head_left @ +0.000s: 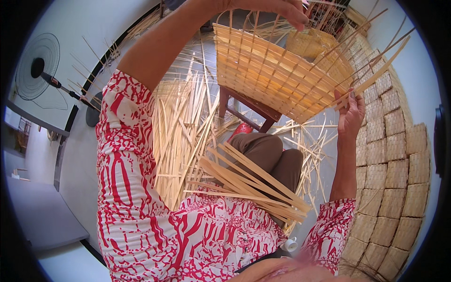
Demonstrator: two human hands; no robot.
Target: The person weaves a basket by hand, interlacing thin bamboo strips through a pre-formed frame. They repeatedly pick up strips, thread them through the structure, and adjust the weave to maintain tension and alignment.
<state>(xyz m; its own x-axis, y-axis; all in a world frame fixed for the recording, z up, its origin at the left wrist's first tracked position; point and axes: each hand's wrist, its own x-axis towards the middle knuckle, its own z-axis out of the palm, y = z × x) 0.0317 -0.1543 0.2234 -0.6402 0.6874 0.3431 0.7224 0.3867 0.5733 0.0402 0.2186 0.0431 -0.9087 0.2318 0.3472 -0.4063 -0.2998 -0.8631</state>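
Left arm [162,49]: is stretched far
Left hand [278,6]: fingers are pointed right
Right forearm [344,164]: is raised
Right hand [351,113]: fingers are curled

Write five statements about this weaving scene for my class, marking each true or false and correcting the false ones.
1. The right hand holds a pale strip at the right corner of the woven panel. True.
2. The left hand touches the pedestal fan. False: it is near the panel's upper edge.
3. Loose strips lie across the trousers. True.
4. The trousers are white. False: they are brown.
5. A dark reddish-brown stool shows just below the panel. True.
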